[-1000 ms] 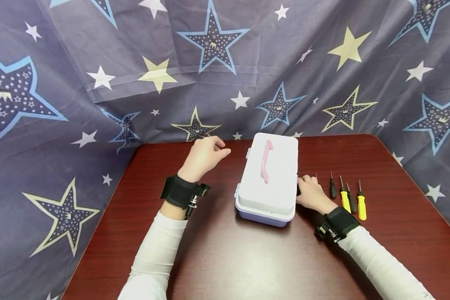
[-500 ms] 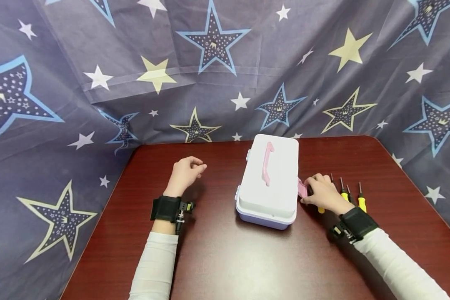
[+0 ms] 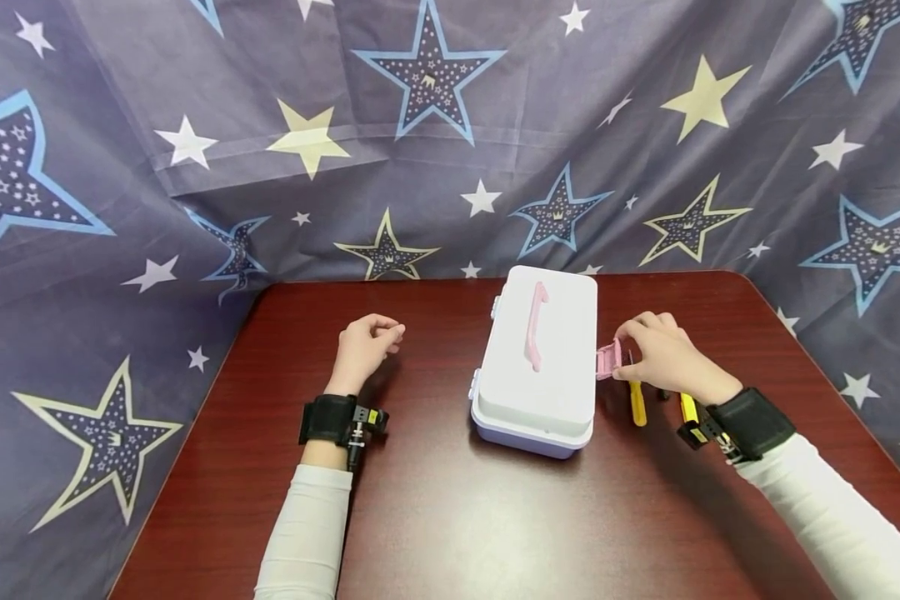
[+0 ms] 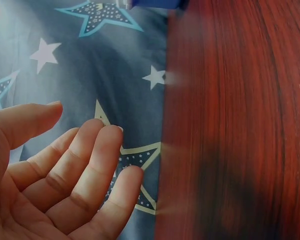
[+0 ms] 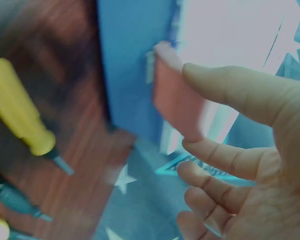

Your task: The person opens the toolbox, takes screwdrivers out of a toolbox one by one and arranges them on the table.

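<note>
A storage box with a white lid [image 3: 558,379], a pink carry handle [image 3: 532,333] on top and a bluish-purple base [image 3: 528,442] stands on the table. From its right side a pink latch [image 3: 608,360] juts outward, swung away from the wall. My right hand [image 3: 667,358] pinches this latch by its edges; in the right wrist view the thumb and index fingertip are at opposite edges of the pink latch [image 5: 177,97]. Left of the box, my left hand [image 3: 362,354] hovers over the table with nothing in it, its fingers loosely bent in the left wrist view.
A yellow-handled screwdriver [image 3: 637,404] lies right of the box, under my right hand. Other screwdrivers are partly covered by that hand and wrist; a dark-handled screwdriver [image 5: 15,195] shows in the right wrist view. A star-patterned cloth [image 3: 435,192] hangs behind the table.
My right hand has moved from the box's side out to the right, and the pink latch has swung outward with it. My left hand has drawn back left, away from the box.
</note>
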`<action>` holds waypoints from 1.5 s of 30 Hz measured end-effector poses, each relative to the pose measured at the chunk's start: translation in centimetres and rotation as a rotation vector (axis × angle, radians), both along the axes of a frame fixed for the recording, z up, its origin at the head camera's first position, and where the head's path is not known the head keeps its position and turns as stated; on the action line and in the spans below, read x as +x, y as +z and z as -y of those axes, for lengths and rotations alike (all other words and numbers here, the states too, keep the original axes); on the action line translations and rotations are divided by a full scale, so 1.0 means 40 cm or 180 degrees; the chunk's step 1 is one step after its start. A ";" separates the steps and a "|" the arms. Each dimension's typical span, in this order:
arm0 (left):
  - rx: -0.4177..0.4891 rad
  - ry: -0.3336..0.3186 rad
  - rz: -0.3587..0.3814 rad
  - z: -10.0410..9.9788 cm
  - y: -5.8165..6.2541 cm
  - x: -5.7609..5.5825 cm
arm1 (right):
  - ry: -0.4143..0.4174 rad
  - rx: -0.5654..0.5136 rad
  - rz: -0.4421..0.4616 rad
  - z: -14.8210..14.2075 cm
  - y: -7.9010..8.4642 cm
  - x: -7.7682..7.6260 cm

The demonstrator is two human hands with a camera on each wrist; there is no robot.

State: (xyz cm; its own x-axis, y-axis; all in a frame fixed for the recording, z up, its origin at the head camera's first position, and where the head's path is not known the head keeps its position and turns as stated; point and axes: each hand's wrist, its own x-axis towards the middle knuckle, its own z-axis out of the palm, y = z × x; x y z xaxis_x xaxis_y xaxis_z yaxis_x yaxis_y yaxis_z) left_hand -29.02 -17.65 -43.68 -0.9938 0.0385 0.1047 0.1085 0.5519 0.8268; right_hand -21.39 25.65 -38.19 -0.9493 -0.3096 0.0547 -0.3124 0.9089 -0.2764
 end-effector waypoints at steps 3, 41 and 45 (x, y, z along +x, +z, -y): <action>0.0003 -0.0035 0.0019 -0.006 0.004 0.000 | 0.0044 0.0015 0.0015 0.021 0.013 -0.005; 0.0720 -0.1256 0.0884 -0.227 -0.025 0.075 | -0.0542 -0.3236 0.2115 -0.001 -0.123 -0.024; 0.0852 -0.1297 0.1027 -0.227 -0.028 0.074 | -0.0642 -0.3706 0.2477 -0.006 -0.135 -0.028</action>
State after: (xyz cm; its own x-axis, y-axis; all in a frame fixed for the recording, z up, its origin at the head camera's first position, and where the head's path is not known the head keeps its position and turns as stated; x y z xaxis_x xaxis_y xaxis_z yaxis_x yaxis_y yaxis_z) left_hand -26.04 -8.57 -44.78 -0.8876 0.4382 -0.1421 -0.0122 0.2859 0.9582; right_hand -22.52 25.88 -43.60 -0.8767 -0.3084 -0.3692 0.3711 0.0551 -0.9270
